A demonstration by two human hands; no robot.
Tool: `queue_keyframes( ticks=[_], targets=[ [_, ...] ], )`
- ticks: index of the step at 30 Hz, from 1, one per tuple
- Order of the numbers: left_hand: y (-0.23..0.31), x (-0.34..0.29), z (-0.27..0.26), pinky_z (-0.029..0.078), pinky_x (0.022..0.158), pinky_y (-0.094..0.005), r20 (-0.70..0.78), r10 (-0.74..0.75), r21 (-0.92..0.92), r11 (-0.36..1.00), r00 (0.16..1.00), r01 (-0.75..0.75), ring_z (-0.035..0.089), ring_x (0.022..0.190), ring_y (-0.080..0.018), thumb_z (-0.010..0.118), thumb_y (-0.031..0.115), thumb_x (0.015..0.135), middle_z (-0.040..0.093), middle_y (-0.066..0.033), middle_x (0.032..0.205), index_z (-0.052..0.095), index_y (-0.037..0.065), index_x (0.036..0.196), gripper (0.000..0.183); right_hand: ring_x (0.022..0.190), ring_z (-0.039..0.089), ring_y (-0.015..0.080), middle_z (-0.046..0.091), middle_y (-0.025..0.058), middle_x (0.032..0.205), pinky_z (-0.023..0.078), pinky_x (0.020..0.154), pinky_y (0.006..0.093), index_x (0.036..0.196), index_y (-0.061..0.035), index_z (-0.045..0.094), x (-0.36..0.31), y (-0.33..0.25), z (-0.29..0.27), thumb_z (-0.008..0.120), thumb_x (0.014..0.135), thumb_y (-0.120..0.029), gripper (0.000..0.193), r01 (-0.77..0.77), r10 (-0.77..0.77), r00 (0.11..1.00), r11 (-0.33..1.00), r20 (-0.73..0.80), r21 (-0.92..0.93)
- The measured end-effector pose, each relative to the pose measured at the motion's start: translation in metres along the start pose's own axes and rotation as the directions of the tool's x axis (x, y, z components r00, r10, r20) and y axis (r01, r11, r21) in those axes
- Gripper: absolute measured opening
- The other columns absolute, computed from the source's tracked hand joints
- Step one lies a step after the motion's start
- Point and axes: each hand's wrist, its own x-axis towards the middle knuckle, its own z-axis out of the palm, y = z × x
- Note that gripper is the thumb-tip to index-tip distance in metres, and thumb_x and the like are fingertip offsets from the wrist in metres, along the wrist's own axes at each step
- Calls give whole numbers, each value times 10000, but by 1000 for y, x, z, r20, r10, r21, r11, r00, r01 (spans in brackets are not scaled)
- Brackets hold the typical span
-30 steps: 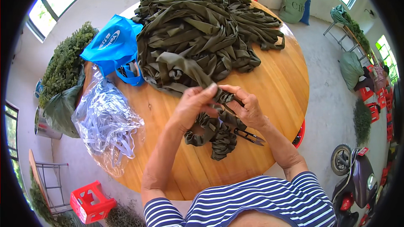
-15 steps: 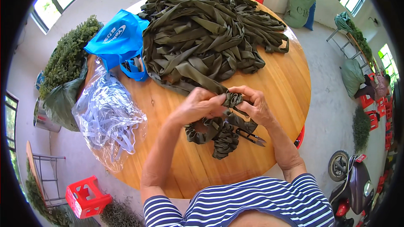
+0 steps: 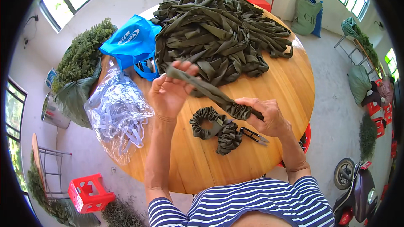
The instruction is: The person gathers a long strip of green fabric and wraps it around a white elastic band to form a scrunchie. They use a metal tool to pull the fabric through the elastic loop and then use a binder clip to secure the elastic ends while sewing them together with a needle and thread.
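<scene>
A dark olive fabric strip [image 3: 210, 93] stretches between my two hands above the table. Its far end lies across the fingers of my left hand [image 3: 170, 94], which holds it with the palm partly showing. My right hand [image 3: 267, 115] pinches the gathered, ruffled end, with a short piece poking out past the fingers. Below them on the table lie a ring-shaped scrunchie [image 3: 198, 128] and a second bunched scrunchie [image 3: 229, 138], touching. Beside these rests a pair of black-handled thread snips [image 3: 253, 135], blades toward the right.
A big heap of olive fabric strips [image 3: 210, 33] covers the far side of the round wooden table [image 3: 290, 84]. At the left lie a blue bag [image 3: 130, 40] and a clear plastic bag of pale elastic bands [image 3: 115, 113]. A red stool [image 3: 90, 193] stands on the floor.
My left hand has moved left and up, drawing the strip out long from the bunched part. My right hand has shifted slightly right and down. The head view has shifted a little.
</scene>
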Motion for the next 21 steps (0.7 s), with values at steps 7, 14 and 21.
queue_keyframes(
  ticks=[7, 14, 21],
  targets=[
    [-44, -41, 25, 554, 708, -340, -337, -100, 456, 853, 936, 256, 639, 828, -247, 494, 243, 892, 623, -172, 962, 527, -30, 1079, 333, 703, 637, 249, 645, 124, 895, 505, 644, 310, 1116, -91, 549, -21, -18, -2, 586, 696, -12, 429, -61, 72, 995, 988, 74, -145],
    [-95, -76, 39, 543, 644, -257, -335, -54, 604, 754, 941, 259, 619, 777, -130, 530, 114, 876, 638, -69, 908, 597, -27, 984, 189, 773, 612, 150, 610, 85, 884, 477, 673, 267, 1178, -52, 480, -35, -29, 15, 528, 791, -22, 391, -360, 330, 933, 851, 144, 383],
    [-87, -84, 44, 540, 632, -252, -314, -5, 651, 727, 949, 219, 627, 782, -139, 542, 141, 866, 639, -84, 911, 595, -13, 979, 198, 805, 550, 90, 586, 44, 941, 448, 623, 227, 1193, 1, 464, -35, -32, 10, 621, 804, -102, 432, -680, 547, 734, 585, 404, 443]
  ],
)
